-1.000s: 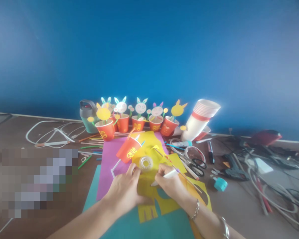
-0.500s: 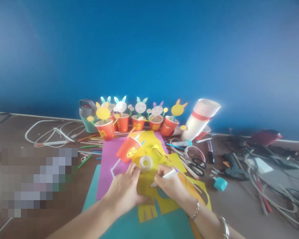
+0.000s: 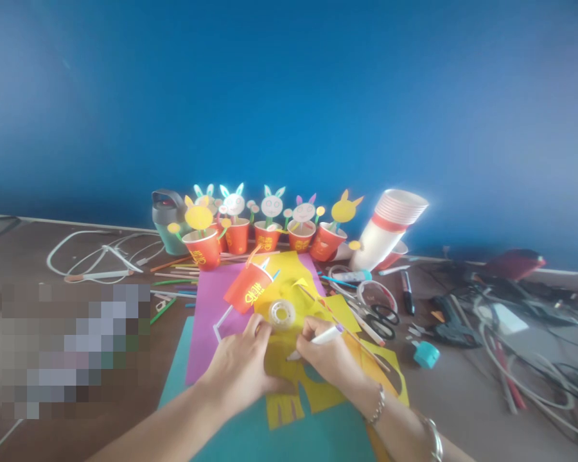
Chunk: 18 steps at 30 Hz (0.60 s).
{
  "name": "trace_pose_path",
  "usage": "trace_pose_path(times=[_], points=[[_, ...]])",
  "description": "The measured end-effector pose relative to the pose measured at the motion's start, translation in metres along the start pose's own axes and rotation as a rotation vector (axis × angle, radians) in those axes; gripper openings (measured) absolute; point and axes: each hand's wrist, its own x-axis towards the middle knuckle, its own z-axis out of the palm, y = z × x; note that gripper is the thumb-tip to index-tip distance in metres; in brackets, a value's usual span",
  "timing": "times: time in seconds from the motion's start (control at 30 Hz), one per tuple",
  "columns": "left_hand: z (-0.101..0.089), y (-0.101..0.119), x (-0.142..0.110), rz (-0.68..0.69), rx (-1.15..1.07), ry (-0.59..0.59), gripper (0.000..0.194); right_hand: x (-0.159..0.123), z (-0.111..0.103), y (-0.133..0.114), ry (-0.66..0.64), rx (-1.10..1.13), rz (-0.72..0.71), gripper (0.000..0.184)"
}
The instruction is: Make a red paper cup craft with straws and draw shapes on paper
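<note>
My right hand [image 3: 328,353] is closed around a white marker pen [image 3: 326,336] with a purple end. The pen's tip is on or just above a cut sheet of yellow paper [image 3: 327,396]. My left hand [image 3: 241,359] lies on the same yellow sheet with its thumb spread out, steadying nothing else that I can see. Just beyond its fingertips is a clear roll of tape [image 3: 282,313]. A red paper cup [image 3: 249,287] lies tilted behind the left hand. Purple paper [image 3: 207,321] and teal paper [image 3: 289,443] are spread beneath.
Several red cups [image 3: 201,251] with paper animal heads line the back by the blue wall. A leaning stack of white cups [image 3: 390,224], black-handled scissors [image 3: 384,321], a glue gun [image 3: 453,327] and tangled cables [image 3: 486,346] lie to the right. A green bottle [image 3: 167,224] stands back left.
The marker tip has shifted slightly left and down over the yellow paper. My left hand has stayed in place.
</note>
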Motion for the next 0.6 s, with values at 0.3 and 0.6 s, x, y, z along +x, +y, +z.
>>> trace_pose_path(times=[0.3,0.6], points=[[0.0042,-0.0025,-0.0002,0.019,-0.016,0.029,0.069,0.0022,-0.0028,-0.0068,0.087,0.150,0.019,0.030],[0.0045,-0.0029,0.0013,0.009,0.001,0.030,0.063,0.0019,-0.0049,-0.0059,0.050,0.098,-0.042,0.021]])
